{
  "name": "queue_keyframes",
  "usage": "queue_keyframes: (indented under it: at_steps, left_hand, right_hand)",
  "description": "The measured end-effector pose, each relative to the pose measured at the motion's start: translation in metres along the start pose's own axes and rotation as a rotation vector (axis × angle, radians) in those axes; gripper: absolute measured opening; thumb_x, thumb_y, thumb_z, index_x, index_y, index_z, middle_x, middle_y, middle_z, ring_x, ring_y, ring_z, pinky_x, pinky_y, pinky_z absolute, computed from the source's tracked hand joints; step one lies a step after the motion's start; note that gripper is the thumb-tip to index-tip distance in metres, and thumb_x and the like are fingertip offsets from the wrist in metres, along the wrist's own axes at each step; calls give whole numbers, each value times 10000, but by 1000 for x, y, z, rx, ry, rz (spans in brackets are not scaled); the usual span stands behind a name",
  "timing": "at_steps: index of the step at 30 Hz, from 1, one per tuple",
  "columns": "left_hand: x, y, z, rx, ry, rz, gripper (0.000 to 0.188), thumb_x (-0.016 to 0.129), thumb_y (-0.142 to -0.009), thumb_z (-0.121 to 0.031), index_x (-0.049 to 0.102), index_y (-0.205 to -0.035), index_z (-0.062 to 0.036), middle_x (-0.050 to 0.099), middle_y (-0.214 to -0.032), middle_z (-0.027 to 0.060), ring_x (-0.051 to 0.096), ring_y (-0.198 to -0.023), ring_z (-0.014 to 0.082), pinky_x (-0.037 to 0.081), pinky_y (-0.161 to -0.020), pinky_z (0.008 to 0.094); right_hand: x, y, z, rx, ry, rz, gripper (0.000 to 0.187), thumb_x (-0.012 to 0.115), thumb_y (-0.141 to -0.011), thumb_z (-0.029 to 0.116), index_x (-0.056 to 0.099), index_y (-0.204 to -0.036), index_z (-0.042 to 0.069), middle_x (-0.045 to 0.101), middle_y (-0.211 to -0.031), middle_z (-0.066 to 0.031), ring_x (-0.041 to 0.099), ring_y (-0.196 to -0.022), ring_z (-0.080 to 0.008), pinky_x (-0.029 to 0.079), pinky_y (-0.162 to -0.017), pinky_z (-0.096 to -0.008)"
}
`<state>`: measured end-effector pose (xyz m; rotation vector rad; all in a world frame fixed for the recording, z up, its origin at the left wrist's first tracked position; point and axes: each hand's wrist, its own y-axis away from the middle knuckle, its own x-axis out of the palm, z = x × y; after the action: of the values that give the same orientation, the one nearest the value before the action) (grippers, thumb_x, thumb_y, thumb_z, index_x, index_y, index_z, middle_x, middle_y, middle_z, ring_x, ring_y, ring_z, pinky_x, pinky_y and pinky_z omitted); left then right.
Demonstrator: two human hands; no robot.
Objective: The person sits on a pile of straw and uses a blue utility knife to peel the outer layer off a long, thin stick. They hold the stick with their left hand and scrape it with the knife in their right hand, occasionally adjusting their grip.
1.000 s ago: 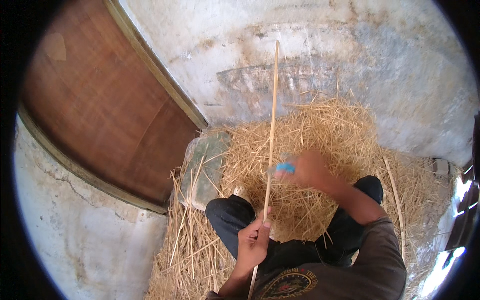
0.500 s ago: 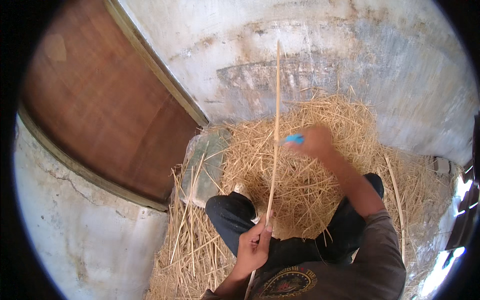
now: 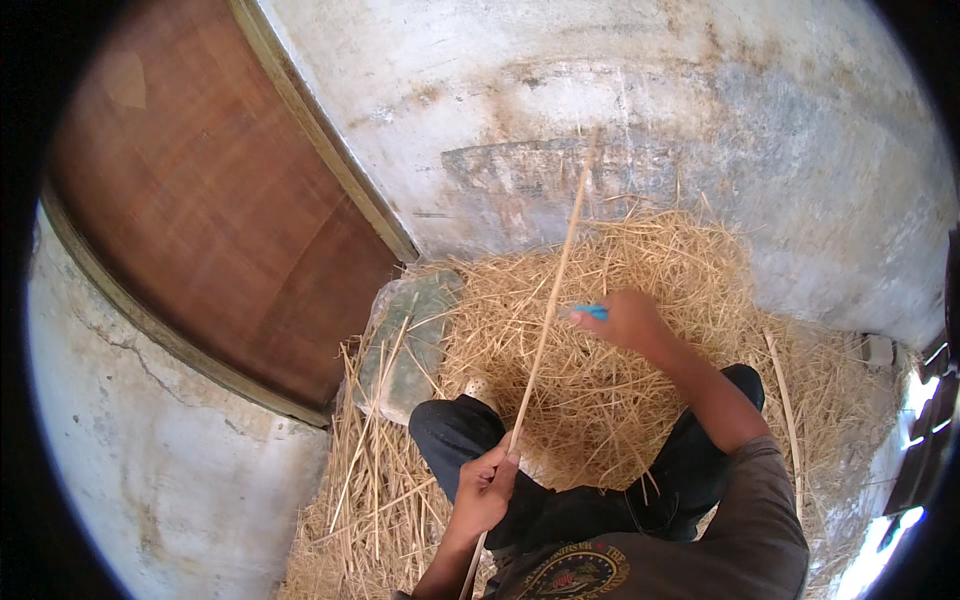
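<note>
My left hand (image 3: 484, 494) is closed around the lower part of a long, thin, pale wooden stick (image 3: 560, 275). The stick slants up and away, its far tip blurred against the wall. In my right hand (image 3: 632, 320) is a small blue-handled knife (image 3: 592, 312), gripped just right of the stick's middle. Its blade is too blurred to make out, and I cannot tell whether it touches the stick. Below both hands lies a heap of straw-like shavings (image 3: 610, 400), between my bent legs in dark trousers.
A greenish, plastic-wrapped block (image 3: 405, 335) lies left of the heap. More loose strips (image 3: 375, 490) are strewn at the lower left, and a longer strip (image 3: 785, 390) lies at the right. A brown wooden panel (image 3: 220, 220) and a stained wall (image 3: 560, 90) border the space.
The stick has tilted, its far tip moving right and lower. My right hand with the knife has come slightly down toward me; my left hand has shifted a little left.
</note>
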<state>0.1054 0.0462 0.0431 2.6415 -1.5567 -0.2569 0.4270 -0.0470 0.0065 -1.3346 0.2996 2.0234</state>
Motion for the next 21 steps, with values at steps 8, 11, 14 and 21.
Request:
queue_keyframes:
  at_steps: [8,11,14,21]
  left_hand:
    - [12,-4,-4,225,-374,-140,253,521,-910,-19,580,-1146,51,678,-987,147,545,-553,108,425,-537,254]
    - [8,-3,9,234,-509,-147,229,527,-899,-17,587,-1103,67,611,-940,161,541,-548,141,433,-530,270]
    - [13,-2,-2,240,-529,-143,331,514,-923,-45,534,-1235,64,559,-687,42,441,-629,31,411,-558,224]
    - [15,3,1,221,-515,-167,109,555,-854,-4,615,-909,68,593,-955,286,582,-478,294,429,-461,324]
  right_hand:
    - [-3,42,69,-306,81,55,748,437,-759,778,693,-711,77,589,-552,-148,618,-535,-315,454,-477,-417]
    - [3,24,46,-237,87,-129,717,474,-745,768,671,-667,83,562,-512,-131,594,-488,-304,446,-463,-413]
    - [-4,24,51,-230,65,-110,705,506,-728,764,649,-627,81,546,-487,-109,574,-455,-287,429,-431,-396]
    - [-6,-6,19,-180,223,-157,755,455,-709,820,659,-615,99,578,-514,-64,593,-477,-259,433,-456,-391]
